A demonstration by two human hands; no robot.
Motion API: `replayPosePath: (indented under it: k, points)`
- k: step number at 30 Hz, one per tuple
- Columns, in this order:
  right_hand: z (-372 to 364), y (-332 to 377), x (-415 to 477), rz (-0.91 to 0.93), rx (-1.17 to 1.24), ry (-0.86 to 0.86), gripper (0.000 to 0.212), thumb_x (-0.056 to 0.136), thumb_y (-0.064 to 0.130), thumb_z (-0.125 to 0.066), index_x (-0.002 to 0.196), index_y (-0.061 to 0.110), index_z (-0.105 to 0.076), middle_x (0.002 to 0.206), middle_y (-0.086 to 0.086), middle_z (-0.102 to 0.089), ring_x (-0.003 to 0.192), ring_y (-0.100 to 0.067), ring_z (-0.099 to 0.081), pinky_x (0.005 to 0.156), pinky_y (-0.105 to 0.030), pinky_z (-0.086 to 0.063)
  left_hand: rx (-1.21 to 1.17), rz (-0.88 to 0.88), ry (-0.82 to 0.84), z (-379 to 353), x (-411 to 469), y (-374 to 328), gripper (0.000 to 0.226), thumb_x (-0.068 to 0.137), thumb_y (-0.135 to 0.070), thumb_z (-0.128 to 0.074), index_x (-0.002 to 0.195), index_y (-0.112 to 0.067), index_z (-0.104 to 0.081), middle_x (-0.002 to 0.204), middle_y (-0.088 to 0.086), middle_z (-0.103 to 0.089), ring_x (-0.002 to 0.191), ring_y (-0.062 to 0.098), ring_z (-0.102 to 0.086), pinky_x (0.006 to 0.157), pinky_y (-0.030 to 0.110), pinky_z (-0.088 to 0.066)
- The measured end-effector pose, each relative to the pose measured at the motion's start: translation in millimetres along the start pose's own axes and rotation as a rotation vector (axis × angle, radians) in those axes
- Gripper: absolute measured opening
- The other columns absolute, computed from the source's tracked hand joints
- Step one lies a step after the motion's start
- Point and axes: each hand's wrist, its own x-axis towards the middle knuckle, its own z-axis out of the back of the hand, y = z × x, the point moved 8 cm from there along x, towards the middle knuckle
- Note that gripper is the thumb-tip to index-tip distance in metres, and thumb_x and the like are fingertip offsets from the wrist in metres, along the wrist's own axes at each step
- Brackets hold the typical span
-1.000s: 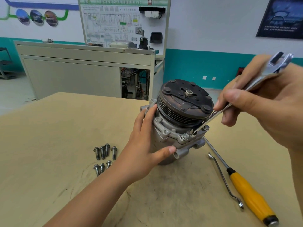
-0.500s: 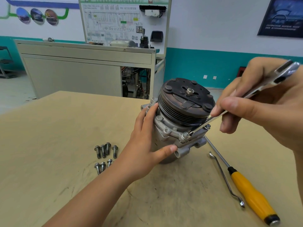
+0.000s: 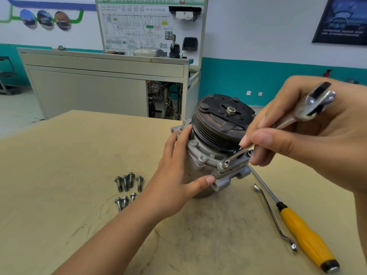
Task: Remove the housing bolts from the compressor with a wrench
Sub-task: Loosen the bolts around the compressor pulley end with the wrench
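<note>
A grey metal compressor (image 3: 206, 155) with a black pulley on top stands upright in the middle of the wooden table (image 3: 59, 165). My left hand (image 3: 174, 175) grips its left side, thumb near a lower port. My right hand (image 3: 309, 135) holds a silver wrench (image 3: 288, 122). The wrench's lower end sits on a housing bolt (image 3: 224, 163) at the front flange; its open jaw sticks up past my fingers. Several removed bolts (image 3: 128, 188) lie in two rows left of my left wrist.
A yellow-handled screwdriver (image 3: 303, 235) and a thin bent metal tool (image 3: 274, 215) lie on the table to the right of the compressor. A grey cabinet (image 3: 99, 86) and a wiring display board (image 3: 149, 26) stand beyond the table's far edge.
The wrench's lower end has swung left along the flange onto the front bolt, and my right hand has dropped a little. My left hand keeps its grip on the compressor.
</note>
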Motion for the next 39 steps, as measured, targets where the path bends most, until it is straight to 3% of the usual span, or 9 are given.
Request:
replayPosePath:
  k: [3,8,12,15,19,22,25,34,39]
  points:
    - [23.2,0.9,-18.7,0.127,-0.033,-0.181,0.016,0.083,0.038,-0.067,0.084,0.024,-0.059,0.078,-0.004,-0.071,0.061,-0.016,-0.07,0.054,-0.025,-0.057,-0.002,-0.009,0.004,-0.5,-0.5,0.4,0.1,0.076,-0.051,-0.068,0.144,-0.051,0.005,0.154,-0.025,0.003,0.143,-0.001,-0.005,0.119,0.041,-0.021]
    - [24.4,1.5,-17.3,0.112,-0.07,-0.172,0.012,0.087,0.042,-0.061,0.092,0.032,-0.059,0.086,0.002,-0.073,0.063,-0.017,-0.07,0.055,-0.026,-0.057,0.003,-0.018,0.003,-1.2,-0.1,0.1,0.099,0.078,-0.049,-0.069,0.136,-0.06,0.009,0.152,-0.028,0.003,0.141,-0.005,-0.005,0.119,0.034,-0.018]
    - [20.2,-2.7,-17.0,0.041,-0.094,-0.137,0.004,0.087,0.027,-0.06,0.089,0.029,-0.057,0.084,0.004,-0.074,0.058,-0.017,-0.068,0.053,-0.024,-0.055,0.009,-0.014,0.005,-1.6,0.4,1.6,0.101,0.077,-0.049,-0.07,0.143,-0.053,0.007,0.152,-0.029,0.003,0.142,-0.002,-0.007,0.119,0.036,-0.021]
    - [24.8,2.4,-16.8,0.053,-0.04,-0.221,0.005,0.083,0.024,-0.053,0.086,0.02,-0.052,0.078,0.004,-0.074,0.051,-0.014,-0.065,0.049,-0.024,-0.054,0.008,-0.014,0.01,-2.0,0.3,2.0,0.101,0.077,-0.051,-0.069,0.143,-0.053,0.007,0.152,-0.029,0.004,0.142,-0.003,-0.006,0.119,0.037,-0.021]
    - [35.6,10.6,-15.2,0.112,-0.033,-0.266,0.006,0.089,0.01,-0.045,0.085,0.013,-0.042,0.067,0.017,-0.07,0.045,-0.002,-0.06,0.046,-0.015,-0.051,0.01,-0.008,0.01,-1.5,0.1,2.6,0.1,0.078,-0.052,-0.069,0.142,-0.055,0.008,0.153,-0.028,0.006,0.143,-0.001,-0.005,0.119,0.038,-0.021]
    - [38.5,7.7,-16.5,0.12,-0.057,-0.249,0.017,0.089,0.029,-0.054,0.087,0.016,-0.043,0.075,0.016,-0.072,0.049,-0.003,-0.062,0.049,-0.017,-0.053,0.009,-0.01,0.007,-1.4,0.4,1.8,0.1,0.078,-0.051,-0.068,0.143,-0.054,0.007,0.154,-0.026,0.005,0.144,-0.001,-0.005,0.119,0.039,-0.02]
    - [39.8,0.4,-17.8,0.088,-0.089,-0.226,0.031,0.084,0.052,-0.059,0.092,0.023,-0.051,0.088,0.001,-0.074,0.059,-0.017,-0.068,0.054,-0.028,-0.057,0.002,-0.015,0.006,-1.5,0.2,0.9,0.1,0.078,-0.049,-0.07,0.142,-0.054,0.007,0.154,-0.026,0.005,0.143,-0.002,-0.003,0.119,0.039,-0.02]
    - [42.7,-7.9,-20.8,0.116,-0.107,-0.166,0.019,0.091,0.042,-0.057,0.096,0.025,-0.053,0.092,-0.003,-0.073,0.065,-0.02,-0.07,0.057,-0.028,-0.057,0.007,-0.018,0.008,-1.5,-0.3,0.9,0.1,0.077,-0.051,-0.069,0.143,-0.054,0.008,0.153,-0.028,0.004,0.142,-0.004,-0.004,0.119,0.037,-0.02]
    - [49.0,-26.8,-20.8,0.002,-0.043,-0.101,0.025,0.089,0.047,-0.06,0.098,0.024,-0.059,0.095,-0.003,-0.073,0.067,-0.023,-0.072,0.055,-0.033,-0.059,0.01,-0.015,0.011,-1.3,-0.3,0.9,0.101,0.078,-0.051,-0.069,0.144,-0.052,0.007,0.153,-0.028,0.004,0.143,-0.002,-0.005,0.119,0.039,-0.02]
